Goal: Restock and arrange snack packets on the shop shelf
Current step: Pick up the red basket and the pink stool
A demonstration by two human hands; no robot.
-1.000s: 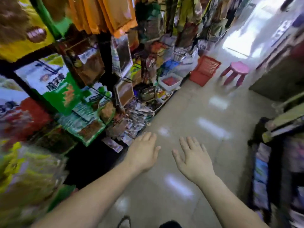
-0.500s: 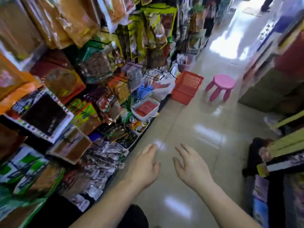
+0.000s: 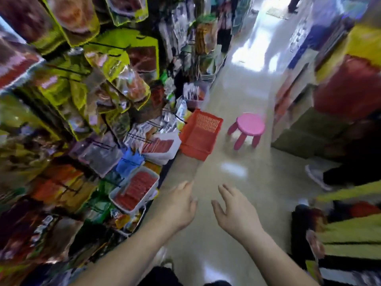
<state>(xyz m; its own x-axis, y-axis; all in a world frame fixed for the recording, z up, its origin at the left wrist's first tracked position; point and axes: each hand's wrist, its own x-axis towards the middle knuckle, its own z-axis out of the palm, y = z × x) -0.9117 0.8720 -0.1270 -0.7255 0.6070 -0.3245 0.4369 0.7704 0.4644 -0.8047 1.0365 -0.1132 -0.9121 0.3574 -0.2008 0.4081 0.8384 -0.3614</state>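
Snack packets (image 3: pixel 115 65) hang in dense rows on the shelf rack along the left, blurred by motion. Low on that rack sits a white tray of red packets (image 3: pixel 136 188), and a second white tray of red packets (image 3: pixel 158 146) lies further along. My left hand (image 3: pixel 179 205) hovers over the aisle floor just right of the nearer tray, fingers apart, holding nothing. My right hand (image 3: pixel 233 211) is beside it, also spread and holding nothing. Neither hand touches a packet.
An orange-red plastic basket (image 3: pixel 201 134) stands on the floor against the rack. A pink stool (image 3: pixel 248 129) stands in the aisle beyond it. Shelving with yellow edges (image 3: pixel 348 230) lines the right. A person's shoe (image 3: pixel 315 176) shows at right. Glossy floor runs ahead.
The view has swung further along the aisle, so the basket and stool appear closer and more central. Both hands stay spread and held out in front, holding nothing.
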